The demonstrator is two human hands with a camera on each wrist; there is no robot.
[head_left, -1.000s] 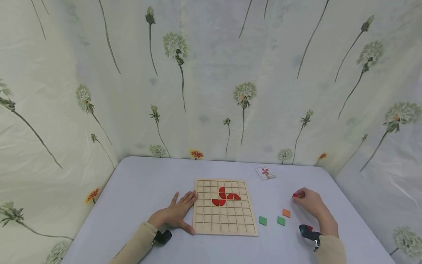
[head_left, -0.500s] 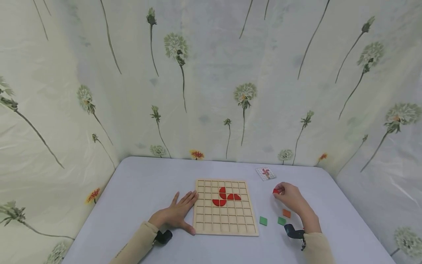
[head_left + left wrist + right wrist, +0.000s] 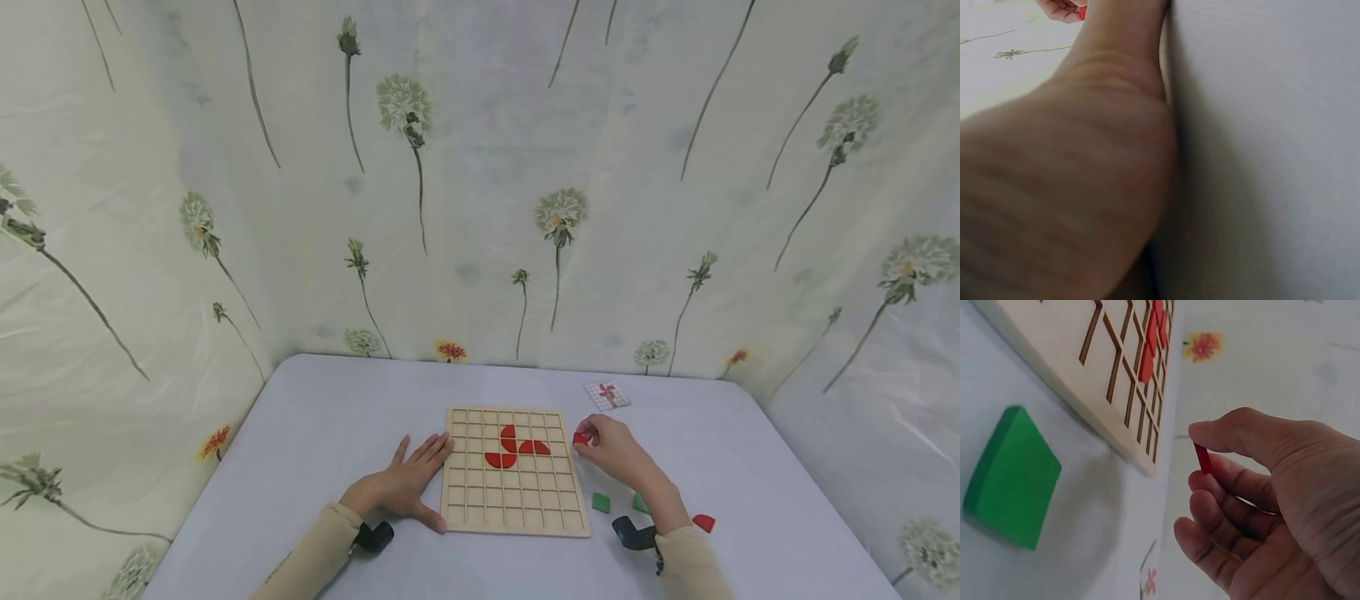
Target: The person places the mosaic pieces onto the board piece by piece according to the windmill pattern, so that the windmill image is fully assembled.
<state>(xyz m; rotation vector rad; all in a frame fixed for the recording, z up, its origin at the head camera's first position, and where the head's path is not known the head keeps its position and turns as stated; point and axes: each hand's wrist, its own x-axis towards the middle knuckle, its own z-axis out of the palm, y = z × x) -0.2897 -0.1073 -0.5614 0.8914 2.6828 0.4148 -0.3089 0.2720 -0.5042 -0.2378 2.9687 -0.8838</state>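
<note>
My left hand (image 3: 405, 485) lies with straight, spread fingers against the left edge of a wooden grid board (image 3: 517, 522). Several red quarter-circle tiles (image 3: 534, 447) sit in the board's upper middle squares. Just off the board's right edge, my right hand (image 3: 615, 450) pinches a small red tile (image 3: 1202, 460) between thumb and index finger. The tile is seen edge-on in the right wrist view, the other fingers loosely curled below it. In the left wrist view, part of my left hand (image 3: 1072, 187) fills much of the picture, its fingertips hidden.
A green square tile (image 3: 601, 502) lies beside the board's lower right corner. Another green tile (image 3: 640, 503) is partly covered by the right arm. A red quarter-circle tile (image 3: 703, 522) lies further right. A pattern card (image 3: 607, 394) with a red pinwheel lies behind the right hand.
My right hand has carried the red tile leftward to the board's right edge. The right arm now covers the orange tile and uncovers a red one. My left hand has stayed put.
</note>
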